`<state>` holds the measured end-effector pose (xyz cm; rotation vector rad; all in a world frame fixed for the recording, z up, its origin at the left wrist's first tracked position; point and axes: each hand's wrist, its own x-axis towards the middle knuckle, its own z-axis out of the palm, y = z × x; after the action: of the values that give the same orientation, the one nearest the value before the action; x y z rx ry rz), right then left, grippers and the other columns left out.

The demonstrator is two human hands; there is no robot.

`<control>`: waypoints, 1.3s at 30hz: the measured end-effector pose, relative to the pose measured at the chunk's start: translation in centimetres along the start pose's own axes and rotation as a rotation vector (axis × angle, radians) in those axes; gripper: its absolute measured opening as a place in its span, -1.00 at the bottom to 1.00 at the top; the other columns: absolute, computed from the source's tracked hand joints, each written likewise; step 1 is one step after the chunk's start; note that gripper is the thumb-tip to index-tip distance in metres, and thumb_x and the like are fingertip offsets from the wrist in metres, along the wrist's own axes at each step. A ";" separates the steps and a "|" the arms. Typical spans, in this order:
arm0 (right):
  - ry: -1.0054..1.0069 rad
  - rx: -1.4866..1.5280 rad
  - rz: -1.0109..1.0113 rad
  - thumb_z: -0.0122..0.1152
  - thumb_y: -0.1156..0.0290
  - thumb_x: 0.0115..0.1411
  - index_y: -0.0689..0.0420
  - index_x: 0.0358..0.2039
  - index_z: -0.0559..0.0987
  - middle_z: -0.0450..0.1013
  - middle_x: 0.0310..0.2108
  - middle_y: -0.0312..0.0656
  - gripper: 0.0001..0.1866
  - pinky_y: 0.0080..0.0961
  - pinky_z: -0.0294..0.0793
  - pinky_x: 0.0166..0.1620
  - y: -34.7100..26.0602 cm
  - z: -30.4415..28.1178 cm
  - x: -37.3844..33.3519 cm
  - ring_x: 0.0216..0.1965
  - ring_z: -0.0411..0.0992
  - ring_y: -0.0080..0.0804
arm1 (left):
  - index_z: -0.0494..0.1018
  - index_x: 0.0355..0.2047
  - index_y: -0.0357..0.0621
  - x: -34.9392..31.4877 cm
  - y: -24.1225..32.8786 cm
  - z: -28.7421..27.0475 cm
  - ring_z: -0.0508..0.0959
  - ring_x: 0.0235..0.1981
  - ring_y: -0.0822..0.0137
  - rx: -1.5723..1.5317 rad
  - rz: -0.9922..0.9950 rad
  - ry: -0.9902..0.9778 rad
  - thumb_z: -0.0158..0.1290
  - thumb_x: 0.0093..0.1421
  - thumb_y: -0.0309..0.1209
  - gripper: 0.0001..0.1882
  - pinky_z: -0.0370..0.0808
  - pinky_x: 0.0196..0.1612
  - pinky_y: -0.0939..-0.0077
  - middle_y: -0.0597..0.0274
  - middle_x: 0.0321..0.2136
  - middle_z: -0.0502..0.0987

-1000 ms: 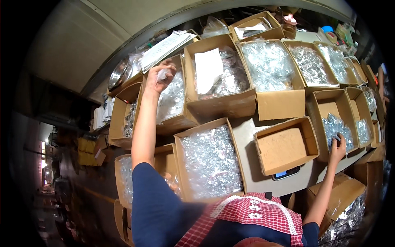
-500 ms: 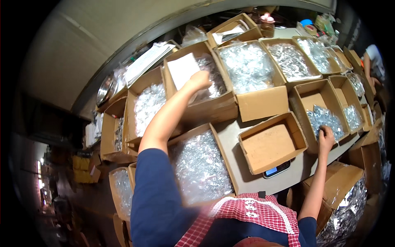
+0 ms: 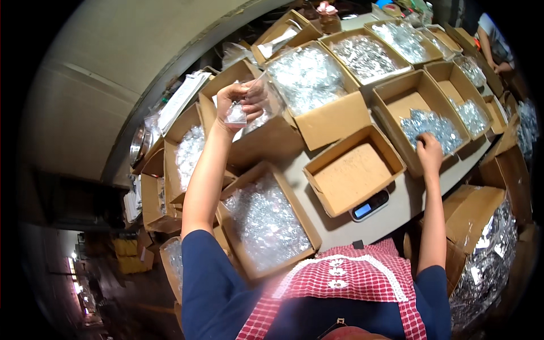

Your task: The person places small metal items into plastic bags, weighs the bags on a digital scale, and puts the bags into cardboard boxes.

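Observation:
My left hand is raised over a cardboard box at the back left, closed on a clear plastic bag. A corner of clear film sticks out below its fingers. My right hand reaches into a long cardboard box on the right, at the near edge of a pile of small silvery-blue pieces. Its fingers are curled together; what they hold, if anything, is hidden. Between the hands, an empty cardboard box rests on a small scale with a lit display.
Open cardboard boxes of shiny clear packets surround the table, including a large heap at the back and another box near my left elbow. A carton of silvery film stands at lower right. Another person is at far right.
My left hand has risen from the back-left box and now holds a clear plastic bag. My right hand stays at the silvery pile. The whole view has shifted slightly.

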<state>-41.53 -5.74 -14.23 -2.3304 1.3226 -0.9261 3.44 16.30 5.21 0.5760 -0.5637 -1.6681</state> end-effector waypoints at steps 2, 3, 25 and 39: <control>-0.032 -0.014 0.001 0.07 0.42 0.04 0.13 -0.41 0.59 0.50 -0.35 -0.09 -0.84 -0.26 0.47 -0.24 -0.4 0.1 0.1 -0.31 0.48 -0.06 | 0.20 -0.52 -0.14 1.3 -2.6 1.7 0.30 -0.72 0.51 -0.042 -0.009 -0.077 -0.08 0.04 -0.42 -0.87 0.24 -0.75 0.62 0.38 -0.73 0.19; -0.044 -0.015 -0.006 0.07 0.41 0.03 0.12 -0.42 0.59 0.50 -0.35 -0.10 -0.84 -0.25 0.47 -0.24 -0.6 0.1 0.1 -0.30 0.47 -0.06 | 0.20 -0.51 -0.15 1.9 -4.3 2.8 0.34 -0.73 0.50 -0.116 -0.017 -0.053 -0.08 0.04 -0.42 -0.87 0.28 -0.76 0.59 0.35 -0.74 0.22; -0.107 0.175 -0.156 0.07 0.51 -0.08 0.16 -0.47 0.57 0.51 -0.36 -0.14 -0.86 -0.28 0.48 -0.24 -0.6 -2.0 0.9 -0.31 0.48 -0.15 | 0.60 -0.30 -0.27 26.5 -12.4 -11.4 0.61 -0.24 0.01 1.975 -0.468 0.802 0.21 -0.07 -0.14 -0.56 0.49 -0.13 0.28 -0.14 -0.29 0.60; -0.183 0.345 -0.214 0.08 0.61 -0.11 0.21 -0.31 0.56 0.51 -0.26 -0.14 -0.72 -0.39 0.50 -0.31 -0.9 -2.5 1.8 -0.35 0.51 -0.19 | 0.39 -0.26 -0.29 30.2 -8.3 -7.5 0.41 -0.65 0.46 0.888 0.095 0.815 0.02 0.05 -0.54 -0.79 0.39 -0.57 0.58 0.20 -0.53 0.50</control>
<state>-41.99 -6.73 -11.16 -2.2464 0.7835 -0.8938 -2.51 -12.57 -7.86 1.7293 -0.6760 -0.8854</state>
